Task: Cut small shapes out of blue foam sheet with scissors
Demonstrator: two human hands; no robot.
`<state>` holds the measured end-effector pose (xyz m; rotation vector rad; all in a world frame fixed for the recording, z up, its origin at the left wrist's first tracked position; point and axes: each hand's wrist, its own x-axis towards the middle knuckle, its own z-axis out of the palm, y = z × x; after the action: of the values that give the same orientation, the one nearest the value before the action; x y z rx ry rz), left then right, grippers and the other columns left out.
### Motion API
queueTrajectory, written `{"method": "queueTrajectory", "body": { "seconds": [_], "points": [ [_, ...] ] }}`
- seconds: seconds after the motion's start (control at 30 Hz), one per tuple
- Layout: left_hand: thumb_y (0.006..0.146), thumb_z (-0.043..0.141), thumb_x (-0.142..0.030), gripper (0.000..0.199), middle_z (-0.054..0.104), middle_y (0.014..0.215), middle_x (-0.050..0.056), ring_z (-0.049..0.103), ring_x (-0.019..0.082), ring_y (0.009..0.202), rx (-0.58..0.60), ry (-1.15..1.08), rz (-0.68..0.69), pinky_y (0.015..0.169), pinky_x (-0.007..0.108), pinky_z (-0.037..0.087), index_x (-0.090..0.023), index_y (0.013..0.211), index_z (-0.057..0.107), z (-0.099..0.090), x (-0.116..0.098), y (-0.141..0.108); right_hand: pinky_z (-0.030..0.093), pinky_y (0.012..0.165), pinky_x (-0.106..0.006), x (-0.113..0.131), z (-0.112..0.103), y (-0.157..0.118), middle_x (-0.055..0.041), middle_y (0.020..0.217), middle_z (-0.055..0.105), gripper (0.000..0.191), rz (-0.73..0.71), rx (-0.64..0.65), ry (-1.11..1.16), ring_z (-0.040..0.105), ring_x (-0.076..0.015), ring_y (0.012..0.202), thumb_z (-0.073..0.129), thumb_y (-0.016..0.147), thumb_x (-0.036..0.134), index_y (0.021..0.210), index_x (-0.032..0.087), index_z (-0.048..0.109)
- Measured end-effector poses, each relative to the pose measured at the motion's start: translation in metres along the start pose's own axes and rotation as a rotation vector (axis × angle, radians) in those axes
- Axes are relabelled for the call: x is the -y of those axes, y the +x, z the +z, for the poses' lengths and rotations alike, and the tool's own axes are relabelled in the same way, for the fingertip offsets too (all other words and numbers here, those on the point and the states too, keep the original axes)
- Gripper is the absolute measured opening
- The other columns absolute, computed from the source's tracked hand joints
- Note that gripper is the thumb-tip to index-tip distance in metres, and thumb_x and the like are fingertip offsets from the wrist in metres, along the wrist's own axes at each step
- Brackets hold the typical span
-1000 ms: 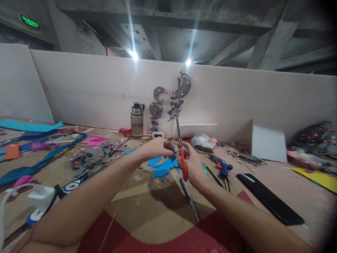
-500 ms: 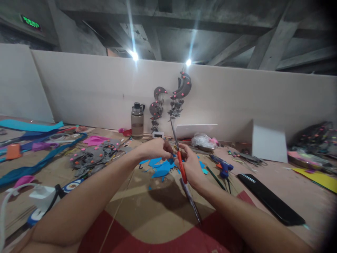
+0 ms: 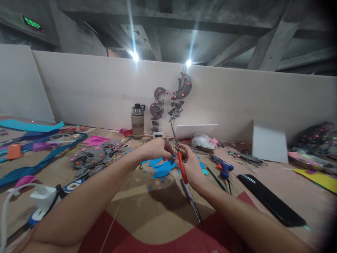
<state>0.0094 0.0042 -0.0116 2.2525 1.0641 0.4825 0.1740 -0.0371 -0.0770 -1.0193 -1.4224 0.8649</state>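
Red-handled scissors are in my right hand, with the blades pointing up and away. My left hand is closed, its fingertips pinched close to the right fingers at a small blue piece. Blue scraps lie on the cardboard under and behind both hands. A thin dark stick-like tool lies just below the scissors' handles.
A bottle stands by the white board behind. Grey crescent pieces with pink dots and a power strip lie left. A blue glue gun and a black phone-like object lie right. Grey crescents hang ahead.
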Motion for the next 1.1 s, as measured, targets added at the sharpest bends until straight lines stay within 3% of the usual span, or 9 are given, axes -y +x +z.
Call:
{"method": "queueTrajectory", "body": {
  "seconds": [0.27,0.4,0.53,0.67,0.83,0.93,1.1],
  "points": [
    [0.065,0.066,-0.030,0.016,0.067,0.062,0.001,0.061,0.015,0.059,-0.041,-0.109,0.030,0.057,0.024,0.043,-0.016,0.071,0.072,-0.003,0.008,0.003,0.049,0.077,-0.030,-0.006,0.000,0.001,-0.0054,0.102,0.064,0.054,-0.051,-0.029,0.030,0.059,-0.0170,0.086,0.067,0.071,0.026,0.121,0.020,0.050],
    [0.065,0.069,-0.028,0.014,0.065,0.061,0.001,0.059,0.014,0.059,-0.118,-0.190,0.018,0.057,0.025,0.043,-0.016,0.072,0.072,-0.010,0.009,0.001,0.045,0.062,-0.024,-0.009,0.000,0.000,0.0023,0.083,0.056,0.057,-0.030,-0.026,0.122,0.053,-0.0130,0.071,0.072,0.074,0.034,0.123,0.024,0.046],
    [0.066,0.071,-0.028,0.013,0.060,0.056,-0.001,0.051,0.010,0.053,-0.282,-0.379,-0.004,0.052,0.023,0.036,-0.016,0.068,0.069,-0.015,0.016,0.003,0.038,0.051,-0.021,-0.007,0.003,-0.005,0.0048,0.079,0.048,0.059,-0.039,-0.025,0.224,0.044,-0.0100,0.061,0.072,0.076,0.042,0.124,0.028,0.041],
    [0.065,0.074,-0.030,0.018,0.059,0.057,0.000,0.049,0.009,0.053,-0.447,-0.584,0.013,0.052,0.022,0.035,-0.014,0.067,0.067,-0.020,0.025,0.008,0.036,0.050,-0.021,-0.001,0.005,-0.015,0.0054,0.074,0.043,0.051,-0.036,0.064,0.153,0.043,-0.0097,0.057,0.061,0.085,0.054,0.122,0.027,0.039],
    [0.062,0.077,-0.030,0.022,0.056,0.057,-0.002,0.051,0.008,0.053,-0.597,-0.828,0.062,0.055,0.021,0.040,-0.013,0.067,0.064,-0.027,0.025,0.009,0.036,0.044,-0.022,0.001,0.011,-0.024,0.0058,0.070,0.046,0.041,0.095,0.256,0.191,0.044,-0.0086,0.046,0.052,0.088,0.062,0.102,0.024,0.044],
    [0.060,0.079,-0.028,0.024,0.054,0.055,-0.003,0.048,0.006,0.050,-0.720,-0.945,0.072,0.050,0.019,0.038,-0.013,0.069,0.063,-0.033,0.021,0.004,0.036,0.044,-0.024,0.002,0.014,-0.024,0.0056,0.065,0.046,0.039,0.155,0.320,0.060,0.043,-0.0095,0.044,0.048,0.089,0.061,0.093,0.022,0.049],
    [0.060,0.080,-0.026,0.025,0.058,0.058,-0.003,0.047,0.004,0.051,-0.861,-1.006,0.152,0.047,0.015,0.033,-0.012,0.073,0.064,-0.047,0.014,-0.007,0.039,0.060,-0.026,0.007,0.011,-0.029,-0.0025,0.080,0.066,0.030,0.071,0.366,-0.535,0.057,-0.0157,0.066,0.064,0.082,0.039,0.108,0.023,0.065]
  ]
}}
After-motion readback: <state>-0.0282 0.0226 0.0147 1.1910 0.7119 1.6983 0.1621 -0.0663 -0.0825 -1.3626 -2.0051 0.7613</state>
